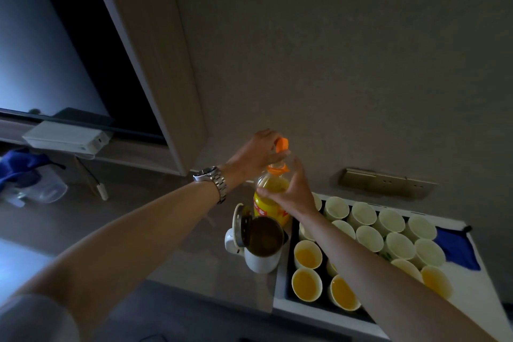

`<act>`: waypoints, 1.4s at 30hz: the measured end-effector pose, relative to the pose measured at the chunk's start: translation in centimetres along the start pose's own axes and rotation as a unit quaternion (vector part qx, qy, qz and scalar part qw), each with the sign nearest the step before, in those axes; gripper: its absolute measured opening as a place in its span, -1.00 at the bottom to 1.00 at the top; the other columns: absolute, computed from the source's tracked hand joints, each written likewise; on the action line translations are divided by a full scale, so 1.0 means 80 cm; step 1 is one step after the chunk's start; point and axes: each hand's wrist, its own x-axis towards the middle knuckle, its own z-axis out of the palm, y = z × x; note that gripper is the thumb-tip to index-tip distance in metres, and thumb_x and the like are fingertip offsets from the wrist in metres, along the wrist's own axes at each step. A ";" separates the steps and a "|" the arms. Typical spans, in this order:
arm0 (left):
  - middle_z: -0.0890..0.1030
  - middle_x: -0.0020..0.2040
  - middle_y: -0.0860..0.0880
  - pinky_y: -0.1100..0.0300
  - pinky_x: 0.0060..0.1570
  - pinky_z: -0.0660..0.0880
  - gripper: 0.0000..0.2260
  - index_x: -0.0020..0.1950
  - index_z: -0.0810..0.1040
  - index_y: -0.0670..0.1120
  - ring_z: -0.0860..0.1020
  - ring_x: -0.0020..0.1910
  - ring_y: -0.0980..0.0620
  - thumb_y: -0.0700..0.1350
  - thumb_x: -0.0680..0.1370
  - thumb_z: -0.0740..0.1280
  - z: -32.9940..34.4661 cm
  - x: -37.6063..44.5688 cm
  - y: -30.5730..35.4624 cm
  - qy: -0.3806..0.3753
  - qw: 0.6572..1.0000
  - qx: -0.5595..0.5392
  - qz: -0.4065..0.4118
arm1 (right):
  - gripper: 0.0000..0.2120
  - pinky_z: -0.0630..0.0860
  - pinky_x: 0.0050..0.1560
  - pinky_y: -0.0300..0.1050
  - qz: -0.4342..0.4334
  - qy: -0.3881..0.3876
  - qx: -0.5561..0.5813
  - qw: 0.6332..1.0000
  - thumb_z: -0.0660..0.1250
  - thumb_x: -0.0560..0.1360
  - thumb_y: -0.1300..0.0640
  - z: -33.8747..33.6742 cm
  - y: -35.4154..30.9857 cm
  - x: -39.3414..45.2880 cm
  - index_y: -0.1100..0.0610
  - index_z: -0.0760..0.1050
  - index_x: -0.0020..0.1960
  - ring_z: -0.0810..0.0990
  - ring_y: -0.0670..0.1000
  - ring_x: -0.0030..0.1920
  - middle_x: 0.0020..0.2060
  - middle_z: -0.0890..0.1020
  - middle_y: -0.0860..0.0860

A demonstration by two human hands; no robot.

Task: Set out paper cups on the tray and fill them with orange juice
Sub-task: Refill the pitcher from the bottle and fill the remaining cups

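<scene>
Grey surface bearing a dark tray of paper cups — the nearest ones hold orange juice, the far rows look empty. Orange juice bottle upright just left of the tray, behind an open-lidded white kettle. Right hand fingers grasp the bottle's shoulder; left hand fingers pinch the orange cap — just above the neck.

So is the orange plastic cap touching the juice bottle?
Apart. In the head view the left hand holds the orange plastic cap above the bottle.
</scene>
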 end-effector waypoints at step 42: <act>0.61 0.23 -0.11 0.06 0.00 0.52 -0.67 0.36 0.49 -0.14 0.61 0.23 -0.13 0.02 0.68 0.30 0.034 0.014 0.056 -0.111 0.908 0.388 -0.111 | -0.25 0.42 0.37 0.12 -0.005 -0.012 -0.004 1.000 0.58 0.28 -0.22 0.005 0.000 0.008 -0.25 0.24 0.32 0.32 0.03 0.44 0.36 0.36 -0.12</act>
